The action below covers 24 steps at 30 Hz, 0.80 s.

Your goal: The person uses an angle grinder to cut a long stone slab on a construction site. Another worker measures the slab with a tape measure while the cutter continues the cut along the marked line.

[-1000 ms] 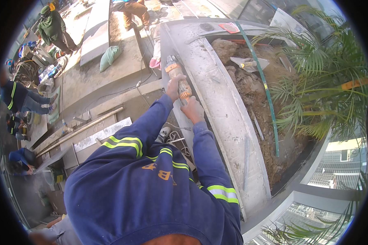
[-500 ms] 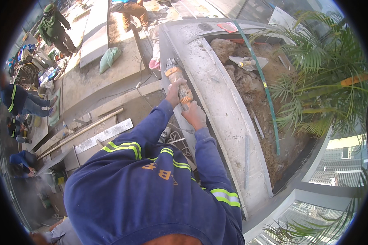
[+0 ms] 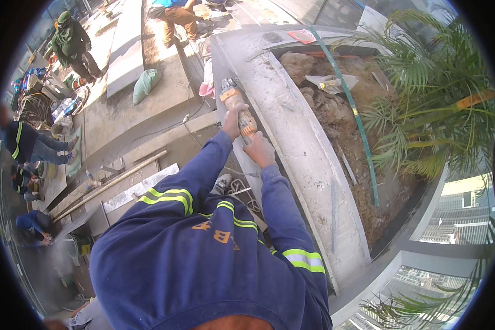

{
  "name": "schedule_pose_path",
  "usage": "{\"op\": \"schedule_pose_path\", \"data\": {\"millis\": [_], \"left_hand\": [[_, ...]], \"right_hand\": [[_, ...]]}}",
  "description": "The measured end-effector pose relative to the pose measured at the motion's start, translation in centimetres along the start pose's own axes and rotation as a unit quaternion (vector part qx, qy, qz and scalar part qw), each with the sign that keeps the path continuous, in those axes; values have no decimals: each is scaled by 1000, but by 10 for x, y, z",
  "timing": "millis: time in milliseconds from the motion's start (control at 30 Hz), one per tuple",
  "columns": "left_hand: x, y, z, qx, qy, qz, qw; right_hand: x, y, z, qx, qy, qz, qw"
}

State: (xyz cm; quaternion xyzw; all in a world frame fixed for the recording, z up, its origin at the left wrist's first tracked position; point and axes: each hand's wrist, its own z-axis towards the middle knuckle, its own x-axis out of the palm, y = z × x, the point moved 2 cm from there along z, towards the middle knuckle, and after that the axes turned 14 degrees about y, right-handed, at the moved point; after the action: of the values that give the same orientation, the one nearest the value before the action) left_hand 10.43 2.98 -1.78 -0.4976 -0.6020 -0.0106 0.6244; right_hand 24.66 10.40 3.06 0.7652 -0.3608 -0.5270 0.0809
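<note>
An orange and grey angle grinder (image 3: pixel 235 104) lies against the inner edge of a long grey concrete planter wall (image 3: pixel 308 159). My left hand (image 3: pixel 231 122) grips the middle of its body. My right hand (image 3: pixel 258 149) holds its rear handle, just behind the left. Both arms reach forward in dark blue sleeves with yellow reflective bands. The grinder's disc end points away from me, along the wall's edge.
Soil, rocks and a trowel (image 3: pixel 333 82) fill the planter, with palm plants (image 3: pixel 434 104) at right and a green hose (image 3: pixel 363 132). Below left are concrete slabs, a green sack (image 3: pixel 147 83), planks, cables and several other workers (image 3: pixel 71 44).
My hands and the grinder have shifted slightly nearer along the wall's edge. The worker at far left has walked a little.
</note>
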Motion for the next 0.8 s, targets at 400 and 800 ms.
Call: {"op": "schedule_pose_path", "data": {"millis": [400,800], "left_hand": [[18,5,-28,7,-26,10,1000],[4,-2,-5,-1,-13,-1,1000]], "right_hand": [[-1,-3,-27,6,4,-4,1000],[-4,3,-6,-1,16,12,1000]]}}
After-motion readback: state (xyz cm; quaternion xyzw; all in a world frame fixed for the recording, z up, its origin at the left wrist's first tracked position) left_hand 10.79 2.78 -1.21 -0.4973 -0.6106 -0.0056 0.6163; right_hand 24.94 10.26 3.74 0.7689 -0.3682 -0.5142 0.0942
